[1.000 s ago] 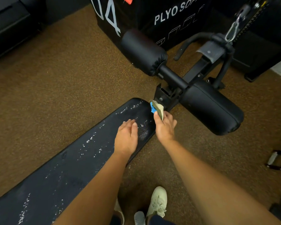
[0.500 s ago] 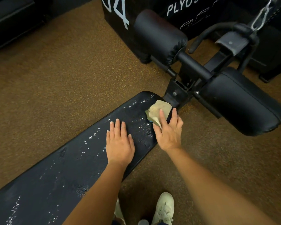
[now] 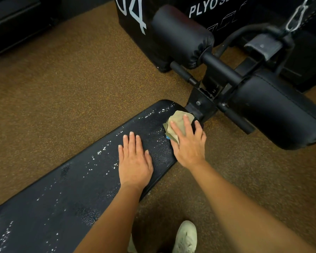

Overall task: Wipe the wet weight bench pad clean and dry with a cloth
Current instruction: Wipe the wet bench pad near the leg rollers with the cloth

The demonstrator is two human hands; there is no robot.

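Observation:
A long black bench pad (image 3: 77, 181) runs from the lower left up to the middle, speckled with water drops. A beige cloth (image 3: 179, 119) with a blue edge lies flat on the pad's far right corner. My right hand (image 3: 187, 143) presses on the cloth with straight fingers spread over it. My left hand (image 3: 134, 159) rests flat on the wet pad just left of the cloth, palm down, fingers together.
Two black foam rollers, one at the back (image 3: 181, 33) and one to the right (image 3: 275, 110), sit on a bar just beyond the pad's end. A black plyo box (image 3: 135, 19) stands behind. Brown speckled floor (image 3: 62, 88) surrounds the bench. My pale shoe (image 3: 185, 238) is below.
My right hand brought the bunched cloth down from the pad's end and spread it flat on the corner. My left hand flattened on the pad.

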